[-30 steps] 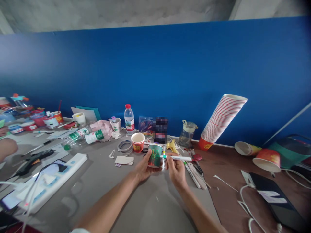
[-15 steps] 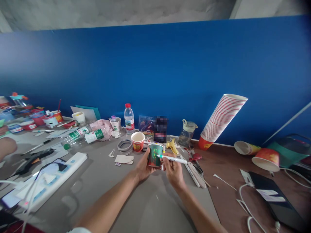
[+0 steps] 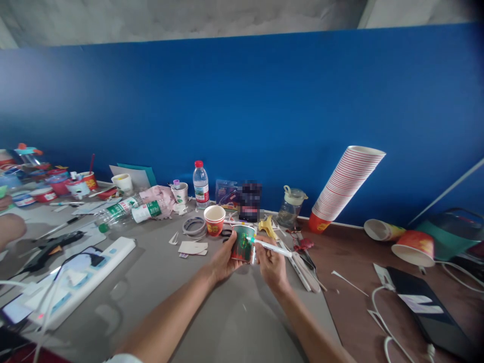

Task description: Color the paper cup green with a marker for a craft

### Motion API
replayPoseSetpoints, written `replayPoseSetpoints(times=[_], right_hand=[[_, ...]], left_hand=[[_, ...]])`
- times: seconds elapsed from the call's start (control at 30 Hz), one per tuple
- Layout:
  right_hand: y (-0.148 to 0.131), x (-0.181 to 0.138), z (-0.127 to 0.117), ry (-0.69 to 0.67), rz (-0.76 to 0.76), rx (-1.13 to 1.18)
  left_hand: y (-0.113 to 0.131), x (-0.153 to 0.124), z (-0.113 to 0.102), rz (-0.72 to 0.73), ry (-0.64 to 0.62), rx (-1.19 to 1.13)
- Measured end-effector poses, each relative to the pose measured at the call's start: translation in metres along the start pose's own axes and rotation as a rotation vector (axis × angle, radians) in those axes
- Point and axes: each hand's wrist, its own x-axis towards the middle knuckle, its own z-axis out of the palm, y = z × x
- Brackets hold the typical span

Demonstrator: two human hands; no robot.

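Observation:
My left hand [image 3: 224,261] is wrapped round a small paper cup [image 3: 242,244] coloured green over red, held just above the grey table [image 3: 159,282]. My right hand [image 3: 271,264] pinches a white marker pen [image 3: 270,245] with a green tip. The tip touches the cup's side. A red paper cup [image 3: 214,220] stands right behind the held cup, next to rolls of tape [image 3: 194,227].
A leaning stack of red paper cups [image 3: 346,186] rests against the blue wall. A water bottle [image 3: 200,185], a glass jar [image 3: 291,207], a white power strip [image 3: 81,280], a glue gun [image 3: 53,245] and two tipped cups [image 3: 414,248] lie around. Another person's arm [image 3: 10,228] is at far left.
The cup has tilted slightly and the pen tip has shifted over its side. Both hands stay in about the same place.

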Motion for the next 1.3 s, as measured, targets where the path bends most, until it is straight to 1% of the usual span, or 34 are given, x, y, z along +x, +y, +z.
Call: replayPoseSetpoints(times=[0.13, 0.27, 0.4, 0.57, 0.7, 0.83, 0.97, 1.1, 1.13, 1.23, 1.3], right_hand=[[-0.001, -0.002, -0.002, -0.052, 0.004, -0.005], [-0.003, -0.002, -0.001, -0.019, -0.005, 0.007], [-0.003, -0.002, -0.001, -0.064, -0.01, -0.034], [-0.005, -0.001, -0.002, 0.002, -0.028, -0.031], [-0.008, 0.0, -0.003, -0.023, -0.042, -0.042], [-0.009, 0.0, -0.004, 0.0, -0.079, -0.069], [-0.01, 0.0, -0.005, -0.087, -0.116, -0.121], [-0.013, -0.001, -0.004, -0.003, -0.142, -0.143], [-0.013, -0.002, -0.004, -0.006, -0.145, -0.155], [-0.012, -0.002, -0.005, -0.087, -0.138, -0.174], [-0.01, -0.002, -0.005, -0.064, -0.14, -0.172]], left_hand=[[0.0, -0.001, 0.001, 0.0, -0.003, 0.0], [0.0, -0.001, 0.002, 0.004, 0.02, 0.005], [-0.001, 0.0, 0.001, 0.017, 0.005, 0.01], [-0.002, 0.001, -0.001, 0.027, 0.004, 0.011], [-0.002, 0.001, 0.0, 0.031, 0.009, 0.019], [-0.001, -0.001, 0.003, 0.059, 0.018, 0.039], [-0.001, -0.001, 0.002, 0.054, -0.008, 0.045], [-0.003, 0.001, -0.001, 0.071, 0.005, 0.053], [-0.004, 0.002, -0.001, 0.071, 0.005, 0.055], [-0.004, 0.002, -0.002, 0.072, -0.021, 0.058], [-0.004, 0.002, -0.002, 0.068, -0.021, 0.057]])
